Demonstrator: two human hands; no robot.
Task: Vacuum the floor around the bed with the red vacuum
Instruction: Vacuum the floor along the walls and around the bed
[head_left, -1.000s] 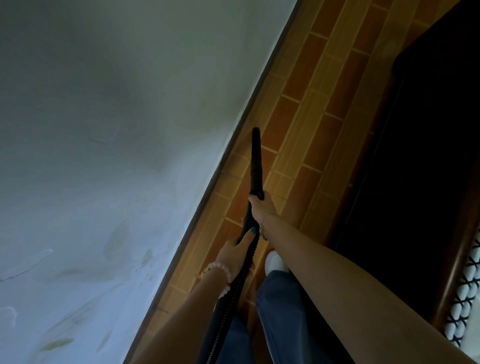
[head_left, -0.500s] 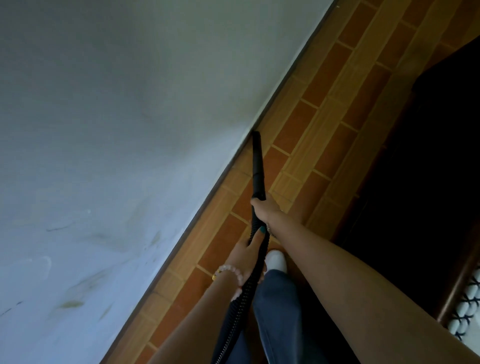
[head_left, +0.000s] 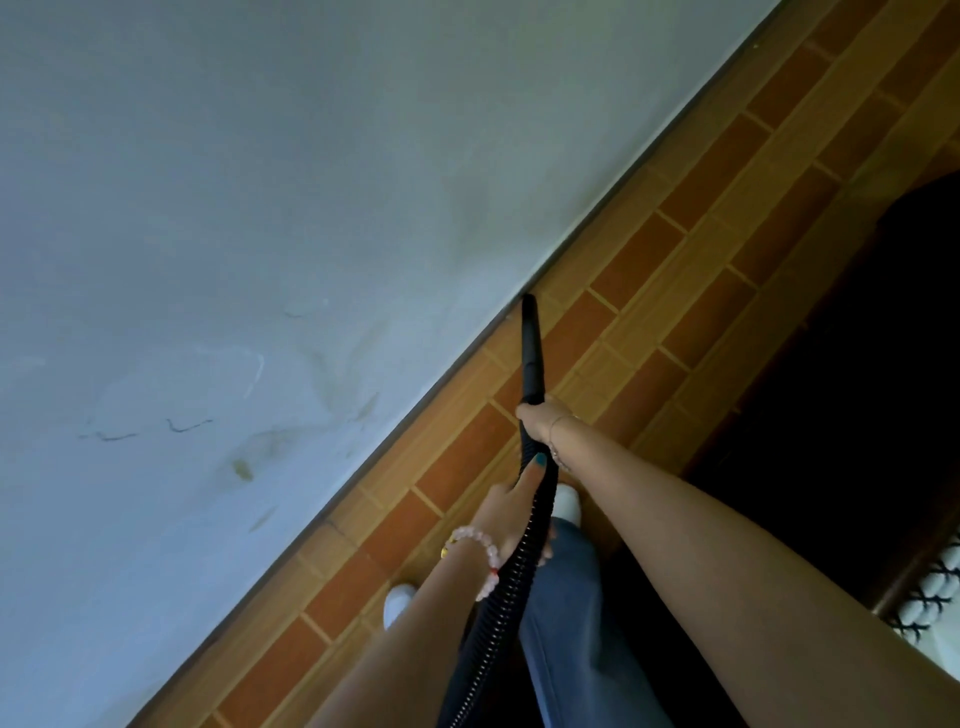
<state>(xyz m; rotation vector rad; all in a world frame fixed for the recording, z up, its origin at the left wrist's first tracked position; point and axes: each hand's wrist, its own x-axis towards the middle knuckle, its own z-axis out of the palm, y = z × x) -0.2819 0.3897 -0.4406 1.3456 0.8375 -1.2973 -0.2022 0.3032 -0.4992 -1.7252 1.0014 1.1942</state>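
Head view: right hand grips black nozzle, left hand wraps ribbed hose; nozzle tip at wall base on tiled floor.

The floor runs as a strip between the wall on the left and the bed on the right, the nozzle ending at the wall's foot, the right hand gripping its rear just ahead of the left hand on the hose.
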